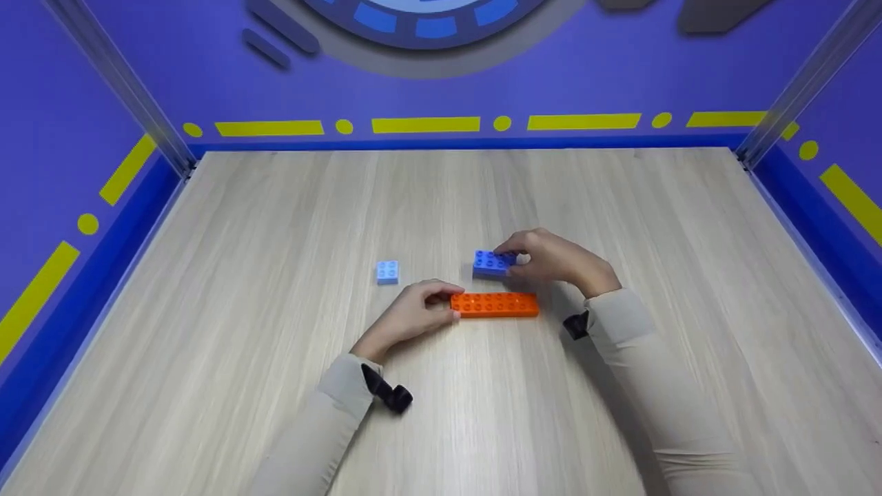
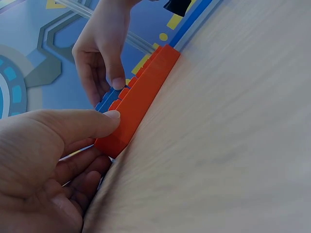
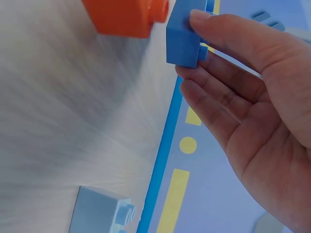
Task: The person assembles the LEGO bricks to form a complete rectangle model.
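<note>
A long orange toy brick (image 1: 495,305) lies lengthwise on the table, studs up. Its left end is pinched between the thumb and fingers of my left hand (image 1: 417,308), and the thumb shows on its near side in the left wrist view. Just behind it is a blue brick (image 1: 488,264) with studs on top. My right hand (image 1: 555,258) grips that blue brick at its right end, thumb on the near face (image 3: 181,41). A small gap separates the two bricks in the head view. To their left sits a small light blue brick (image 1: 387,272), touched by neither hand.
The pale wooden table (image 1: 275,227) is bounded by purple-blue panels (image 1: 441,96) with yellow marks at the back and both sides. Each wrist carries a black camera mount (image 1: 394,397) over a beige sleeve (image 1: 661,386).
</note>
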Motion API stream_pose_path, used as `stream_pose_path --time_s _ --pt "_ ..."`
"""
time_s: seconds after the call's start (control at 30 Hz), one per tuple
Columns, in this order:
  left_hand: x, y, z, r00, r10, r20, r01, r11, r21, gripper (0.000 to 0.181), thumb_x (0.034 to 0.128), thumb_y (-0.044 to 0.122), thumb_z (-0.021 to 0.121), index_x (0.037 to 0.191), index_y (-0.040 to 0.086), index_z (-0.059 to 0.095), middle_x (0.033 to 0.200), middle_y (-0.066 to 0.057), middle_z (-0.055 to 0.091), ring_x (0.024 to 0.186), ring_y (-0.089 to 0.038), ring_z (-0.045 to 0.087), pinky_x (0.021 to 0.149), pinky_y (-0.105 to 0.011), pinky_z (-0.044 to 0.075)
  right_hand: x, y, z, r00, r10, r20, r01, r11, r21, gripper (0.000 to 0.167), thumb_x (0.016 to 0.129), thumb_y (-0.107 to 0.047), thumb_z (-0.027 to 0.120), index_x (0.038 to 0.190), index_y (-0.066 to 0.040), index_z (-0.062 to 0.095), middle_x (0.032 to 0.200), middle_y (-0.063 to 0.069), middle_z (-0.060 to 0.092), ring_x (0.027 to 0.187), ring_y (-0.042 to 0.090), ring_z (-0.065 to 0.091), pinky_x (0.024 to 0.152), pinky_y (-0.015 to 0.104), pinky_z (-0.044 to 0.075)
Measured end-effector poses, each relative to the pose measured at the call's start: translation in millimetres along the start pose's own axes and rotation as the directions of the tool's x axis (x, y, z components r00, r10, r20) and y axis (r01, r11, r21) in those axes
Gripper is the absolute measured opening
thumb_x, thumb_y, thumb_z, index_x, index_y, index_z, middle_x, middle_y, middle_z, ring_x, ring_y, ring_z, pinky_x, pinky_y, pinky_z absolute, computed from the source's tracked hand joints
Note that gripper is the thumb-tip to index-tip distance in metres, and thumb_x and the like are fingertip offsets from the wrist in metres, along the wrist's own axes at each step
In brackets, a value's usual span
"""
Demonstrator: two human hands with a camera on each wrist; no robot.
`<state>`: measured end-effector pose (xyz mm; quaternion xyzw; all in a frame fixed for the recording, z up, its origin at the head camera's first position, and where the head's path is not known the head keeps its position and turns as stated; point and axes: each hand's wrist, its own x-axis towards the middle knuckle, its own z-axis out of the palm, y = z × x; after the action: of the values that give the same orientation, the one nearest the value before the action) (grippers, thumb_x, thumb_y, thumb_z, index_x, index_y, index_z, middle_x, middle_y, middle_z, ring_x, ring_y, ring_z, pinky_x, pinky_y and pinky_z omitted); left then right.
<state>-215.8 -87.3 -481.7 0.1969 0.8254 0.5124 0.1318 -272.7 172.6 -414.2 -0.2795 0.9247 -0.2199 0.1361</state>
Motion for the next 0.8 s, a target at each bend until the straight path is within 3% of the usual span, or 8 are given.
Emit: stream_pose_path --time_s 0.37,0.8 --pt "-0.5 -1.5 0.1 1.0 0.028 -0.004 -0.028 1.0 -0.003 0.039 0.0821 0.016 0.072 0.12 0.011 0.067 0.117 -0.006 0.065 0.107 -0.021 0.057 0.097 -0.036 0.044 -5.9 -2 1 0.999 -0.041 0.002 0.041 0.999 -0.012 0.036 0.087 -0.012 0.068 0.122 -0.005 0.066 0.121 0.011 0.066 0.113 0.026 0.061 0.1 0.044 0.047" --pt "1.1 -2.9 0.4 1.0 0.016 -0.002 -0.016 1.0 0.007 0.04 0.0826 0.016 0.072 0.122 0.011 0.066 0.121 -0.006 0.064 0.108 -0.02 0.056 0.097 -0.037 0.043 -11.9 -3 1 0.995 -0.098 -0.001 0.098 0.994 -0.042 0.037 0.087 -0.012 0.068 0.123 -0.004 0.065 0.12 0.013 0.067 0.111 0.028 0.062 0.096 0.044 0.049"
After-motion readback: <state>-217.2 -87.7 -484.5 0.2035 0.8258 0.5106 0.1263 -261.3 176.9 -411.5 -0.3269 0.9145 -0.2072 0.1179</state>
